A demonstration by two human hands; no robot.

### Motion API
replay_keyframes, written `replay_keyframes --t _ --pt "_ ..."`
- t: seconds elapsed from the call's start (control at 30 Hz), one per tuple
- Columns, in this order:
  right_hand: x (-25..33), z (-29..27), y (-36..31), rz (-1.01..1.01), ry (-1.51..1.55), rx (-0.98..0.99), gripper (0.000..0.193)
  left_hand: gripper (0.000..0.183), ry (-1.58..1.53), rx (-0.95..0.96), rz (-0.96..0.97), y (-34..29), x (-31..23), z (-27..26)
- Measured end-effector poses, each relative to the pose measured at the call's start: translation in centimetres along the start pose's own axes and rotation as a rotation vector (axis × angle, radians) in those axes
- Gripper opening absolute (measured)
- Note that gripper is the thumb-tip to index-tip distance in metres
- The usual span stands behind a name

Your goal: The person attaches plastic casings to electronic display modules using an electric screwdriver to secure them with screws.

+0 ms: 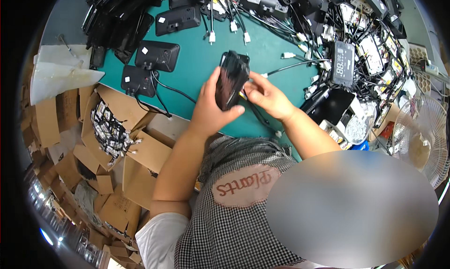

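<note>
My left hand [208, 105] is wrapped round a black display unit [231, 84] with a glossy, reflecting face, held tilted above the green table. At the unit's right edge is my right hand [267, 95], its thumb and fingers curled in against the side. The right fingertips are partly hidden, so their exact grip does not show. A black cable [258, 116] hangs below the unit, towards the table's near edge. To the left lie finished-looking black housings [157, 56] with small white stickers, one above another [138, 80] that trails a cable.
Stacked black housings [119, 25] fill the far left. Cables with white plugs [234, 25] lie at the back. On the right are tangled circuit boards [372, 56], a display board [343, 63] and a fan [419, 140]. Below left stands a cardboard box [145, 149] near wired parts [110, 128].
</note>
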State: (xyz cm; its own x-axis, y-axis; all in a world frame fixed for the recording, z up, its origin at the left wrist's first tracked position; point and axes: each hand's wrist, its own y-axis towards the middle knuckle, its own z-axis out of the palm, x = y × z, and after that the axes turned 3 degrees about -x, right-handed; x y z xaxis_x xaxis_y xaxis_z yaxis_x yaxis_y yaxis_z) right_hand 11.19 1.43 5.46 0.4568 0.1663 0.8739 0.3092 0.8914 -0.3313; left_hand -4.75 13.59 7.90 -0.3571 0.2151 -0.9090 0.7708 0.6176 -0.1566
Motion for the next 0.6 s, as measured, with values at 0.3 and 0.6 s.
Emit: replay_keyframes --t 0.3,0.6 --pt "-2.9 -0.9 1.1 -0.011 -0.782 -0.254 0.012 0.104 0.398 -0.026 -0.320 2.4 1.5 2.1" --pt "-5.7 -2.7 1.5 -0.339 -1.242 -0.188 0.012 0.107 0.614 -0.078 -0.427 2.4 2.9 5.3"
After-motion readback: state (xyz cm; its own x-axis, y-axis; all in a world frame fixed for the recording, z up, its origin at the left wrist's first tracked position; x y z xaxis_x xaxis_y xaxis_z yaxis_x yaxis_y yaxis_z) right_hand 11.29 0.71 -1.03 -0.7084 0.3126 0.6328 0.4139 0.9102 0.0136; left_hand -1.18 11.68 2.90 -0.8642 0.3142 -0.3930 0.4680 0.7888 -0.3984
